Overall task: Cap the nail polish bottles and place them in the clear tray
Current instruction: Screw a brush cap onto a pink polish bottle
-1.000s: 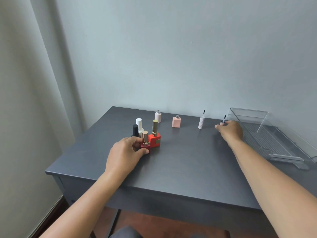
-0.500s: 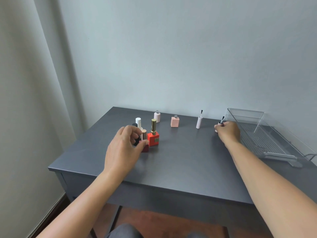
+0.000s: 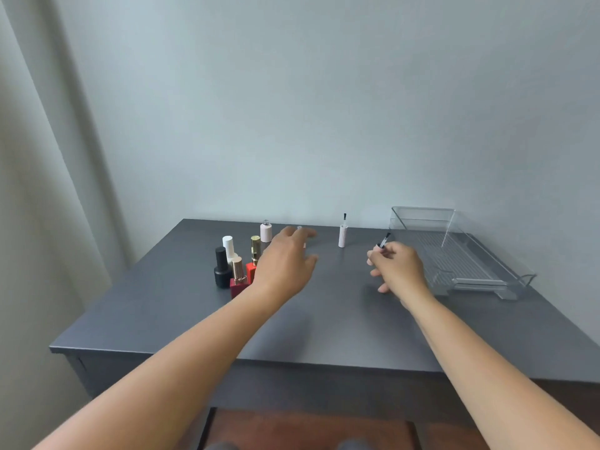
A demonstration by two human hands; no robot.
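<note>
My left hand [image 3: 287,261] hovers with straight fingers over the pink square bottle, which it almost hides. My right hand [image 3: 397,267] holds a brush cap [image 3: 384,241], its black bristles pointing up. A second white brush cap [image 3: 342,233] stands upright on the desk between my hands. An uncapped pale pink round bottle [image 3: 266,231] stands at the back. Capped bottles cluster at the left: black [image 3: 222,269], white [image 3: 229,248], dark red with a rose-gold cap [image 3: 238,280], red with a gold cap [image 3: 254,254]. The clear tray [image 3: 454,251] lies at the right.
The dark grey desk [image 3: 324,319] stands against a pale wall. A curtain [image 3: 39,190] hangs at the left. The tray sits near the desk's right edge, close to the wall.
My left hand left the dark red bottle and moved right and back, over the pink square bottle. My right hand lifted the brush cap off the desk and drew nearer.
</note>
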